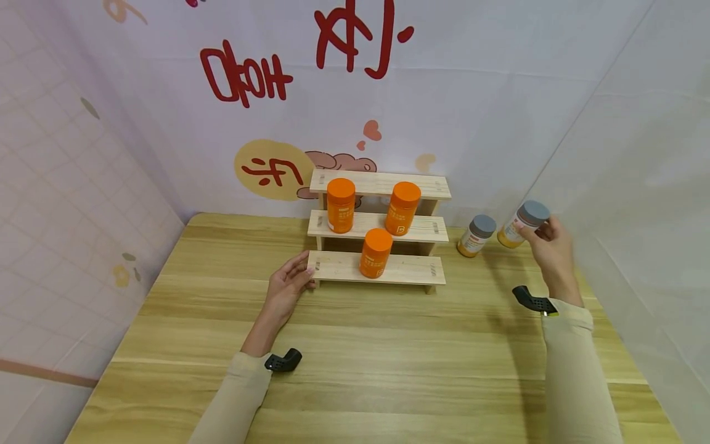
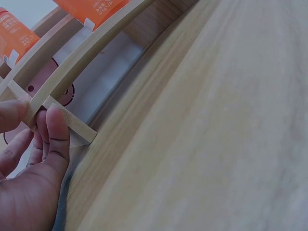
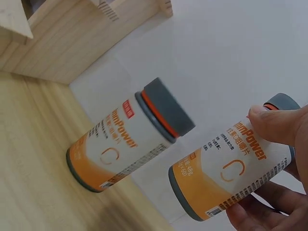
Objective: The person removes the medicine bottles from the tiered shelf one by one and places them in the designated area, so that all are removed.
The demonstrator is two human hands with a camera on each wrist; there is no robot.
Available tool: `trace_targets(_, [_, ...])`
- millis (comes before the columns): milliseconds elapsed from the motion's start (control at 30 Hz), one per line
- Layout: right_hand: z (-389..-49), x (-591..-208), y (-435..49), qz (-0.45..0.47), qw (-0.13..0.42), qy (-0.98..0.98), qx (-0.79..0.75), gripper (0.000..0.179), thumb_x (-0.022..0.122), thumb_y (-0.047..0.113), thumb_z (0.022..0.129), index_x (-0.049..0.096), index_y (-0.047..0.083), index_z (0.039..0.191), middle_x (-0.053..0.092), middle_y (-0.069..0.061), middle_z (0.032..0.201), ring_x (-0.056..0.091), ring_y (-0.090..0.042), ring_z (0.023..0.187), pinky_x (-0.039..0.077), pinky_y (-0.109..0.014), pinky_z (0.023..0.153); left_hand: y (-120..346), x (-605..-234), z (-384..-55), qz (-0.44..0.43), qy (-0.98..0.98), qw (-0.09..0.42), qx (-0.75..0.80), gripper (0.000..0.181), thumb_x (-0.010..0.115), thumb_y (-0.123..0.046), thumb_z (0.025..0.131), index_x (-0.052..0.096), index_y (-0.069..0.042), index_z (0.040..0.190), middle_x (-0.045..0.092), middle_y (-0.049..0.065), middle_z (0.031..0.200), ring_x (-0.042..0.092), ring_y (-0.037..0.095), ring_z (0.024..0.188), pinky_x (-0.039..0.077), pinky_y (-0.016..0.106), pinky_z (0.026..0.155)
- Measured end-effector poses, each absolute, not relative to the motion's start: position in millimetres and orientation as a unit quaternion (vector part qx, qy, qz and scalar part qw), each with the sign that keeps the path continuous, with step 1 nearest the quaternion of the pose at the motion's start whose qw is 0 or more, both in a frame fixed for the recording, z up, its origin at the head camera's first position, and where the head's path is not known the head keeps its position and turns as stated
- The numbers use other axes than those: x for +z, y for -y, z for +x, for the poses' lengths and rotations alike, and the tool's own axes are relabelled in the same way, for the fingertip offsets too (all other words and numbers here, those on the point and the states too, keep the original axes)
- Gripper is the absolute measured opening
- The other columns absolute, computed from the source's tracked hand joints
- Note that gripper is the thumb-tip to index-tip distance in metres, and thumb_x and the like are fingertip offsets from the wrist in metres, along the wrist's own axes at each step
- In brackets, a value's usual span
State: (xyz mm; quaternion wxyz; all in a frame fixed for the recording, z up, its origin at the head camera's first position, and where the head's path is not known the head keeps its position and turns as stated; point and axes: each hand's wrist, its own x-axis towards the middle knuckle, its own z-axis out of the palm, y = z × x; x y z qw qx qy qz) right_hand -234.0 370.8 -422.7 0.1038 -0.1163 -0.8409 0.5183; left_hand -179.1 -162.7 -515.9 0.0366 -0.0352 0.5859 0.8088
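My right hand (image 1: 551, 250) grips a white and orange pill bottle with a grey lid (image 3: 233, 166), thumb on one side and fingers curled round the other. Beside it on the table stands a second grey-lidded pill bottle (image 1: 476, 237), a small gap between the two. At the left end of a stepped wooden shelf (image 1: 339, 266), my left hand (image 1: 287, 285) pinches the lowest board, thumb on top and fingertips beneath. On that board stands an orange bottle (image 1: 376, 254); two more orange bottles, one on the left (image 1: 341, 206) and one on the right (image 1: 402, 209), stand on the middle board.
The shelf's top board (image 1: 383, 184) holds no bottle. Behind it hangs a white printed backdrop (image 1: 471, 92) with red characters, and a white side wall (image 1: 643, 203) rises close to my right hand. The wooden table (image 1: 388, 357) stretches toward me.
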Motion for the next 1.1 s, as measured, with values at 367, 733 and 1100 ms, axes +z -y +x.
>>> trace_targets(367, [-240,-450,-374,-0.129,0.075,0.850,0.505,0.072,0.066,0.052,0.096,0.034,0.035,0.160,0.048,-0.005,0.153,0.047,-0.020,0.135,0.045,-0.038,0.112,162,-517,-180,-0.032,-0.587,0.040,0.808,0.055,0.067,-0.004,0.099,0.050,-0.009,0.151,0.058,0.002,0.112,0.064,0.011,0.088,0.062,0.022,0.077])
trace_targets(733, [-243,-476,-380,-0.117,0.071,0.847,0.514,0.067,0.068,0.041,0.098,0.040,0.028,0.158,0.053,-0.001,0.144,0.052,-0.009,0.125,0.046,-0.005,0.085,162,-519,-181,-0.030,-0.585,0.039,0.810,0.055,0.067,-0.004,0.099,0.050,-0.009,0.151,0.058,0.003,0.112,0.063,0.012,0.088,0.062,0.022,0.077])
trace_targets(1100, [-240,-484,-380,-0.092,0.059,0.864,0.492,0.065,0.060,0.047,0.101,0.034,0.034,0.159,0.047,-0.015,0.156,0.050,-0.023,0.137,0.046,-0.009,0.089,162,-520,-181,-0.032,-0.588,0.041,0.807,0.055,0.067,-0.004,0.099,0.050,-0.010,0.151,0.058,0.003,0.112,0.064,0.012,0.088,0.062,0.022,0.077])
